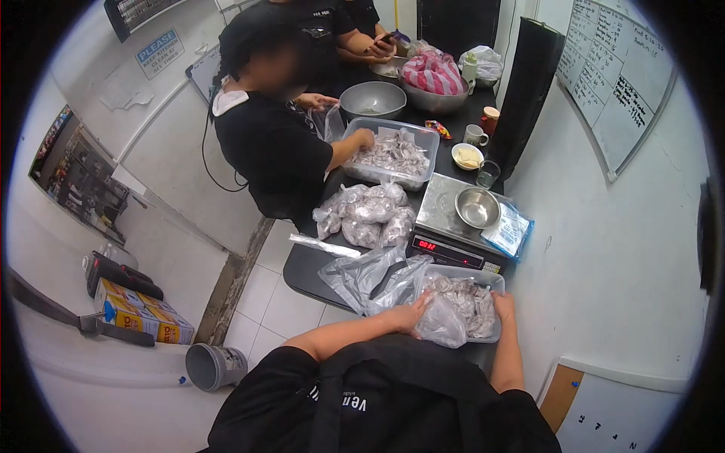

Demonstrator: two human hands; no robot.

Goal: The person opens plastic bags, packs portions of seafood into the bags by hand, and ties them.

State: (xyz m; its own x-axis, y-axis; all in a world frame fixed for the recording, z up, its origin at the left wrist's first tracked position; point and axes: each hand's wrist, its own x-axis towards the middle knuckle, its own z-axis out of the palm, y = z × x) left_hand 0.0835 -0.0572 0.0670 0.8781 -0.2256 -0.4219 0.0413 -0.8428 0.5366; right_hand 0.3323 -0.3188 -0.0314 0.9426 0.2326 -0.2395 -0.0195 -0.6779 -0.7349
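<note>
My left hand is closed on the edge of a clear plastic bag, which hangs over the near side of a plastic tub. Pale, greyish food pieces fill the tub. My right hand rests at the tub's right rim; its fingers are partly hidden. More plastic bags lie left of the tub. Just beyond stands a digital scale with a steel bowl on it and a lit red display. Filled, tied bags are piled left of the scale.
Across the black table, a co-worker reaches into a larger tub. Behind are a grey bowl, a bowl with a striped bag, a mug and a glass. A wall stands at the right.
</note>
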